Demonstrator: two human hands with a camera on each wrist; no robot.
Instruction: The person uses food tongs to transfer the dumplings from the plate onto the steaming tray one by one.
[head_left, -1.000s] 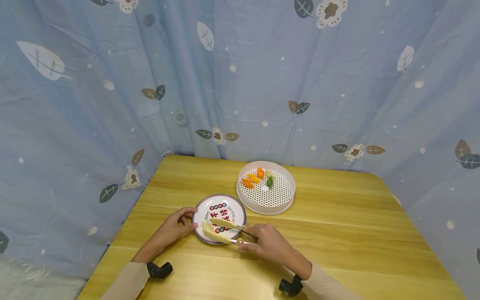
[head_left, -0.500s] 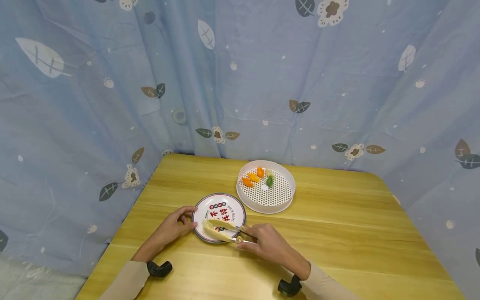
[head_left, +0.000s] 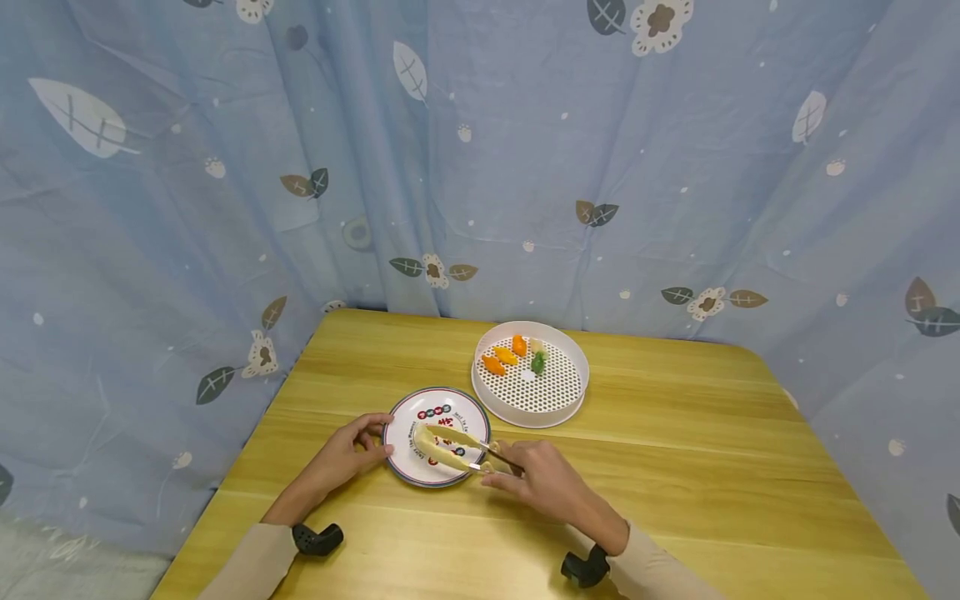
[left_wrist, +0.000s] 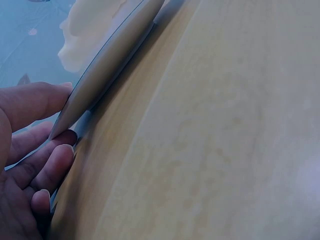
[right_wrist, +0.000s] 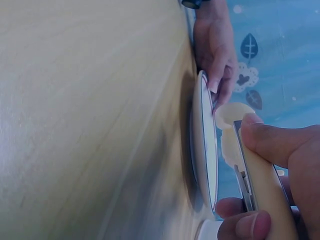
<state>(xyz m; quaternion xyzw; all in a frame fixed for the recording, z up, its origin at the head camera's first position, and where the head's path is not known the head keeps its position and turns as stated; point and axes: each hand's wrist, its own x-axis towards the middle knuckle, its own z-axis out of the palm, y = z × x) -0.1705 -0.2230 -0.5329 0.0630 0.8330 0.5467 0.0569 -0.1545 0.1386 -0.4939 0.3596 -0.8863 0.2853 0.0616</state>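
Note:
In the head view, my left hand (head_left: 351,448) pinches the left rim of a round white plate (head_left: 402,468) with red lettering and a dark-edged border. The left wrist view shows the thumb on top of the plate's rim and fingers below it. My right hand (head_left: 546,482) grips cream-tipped tongs (head_left: 459,458) by their metal-and-cream handles. The tongs' tips are over the middle of the plate, with a pale cream lump (head_left: 424,438) at their end. Its kind is hard to make out against the similarly coloured tips.
Behind the plate, to its right, stands a white perforated steamer tray (head_left: 558,392). On its left side are small orange, yellow and green pieces (head_left: 506,356) and a pale one. A patterned blue curtain (head_left: 525,167) hangs behind the wooden table (head_left: 675,450).
The tongs and the pale lump have shifted slightly right and away from me, toward the plate's middle. My right hand moved with them. My left hand and the plate stay in place.

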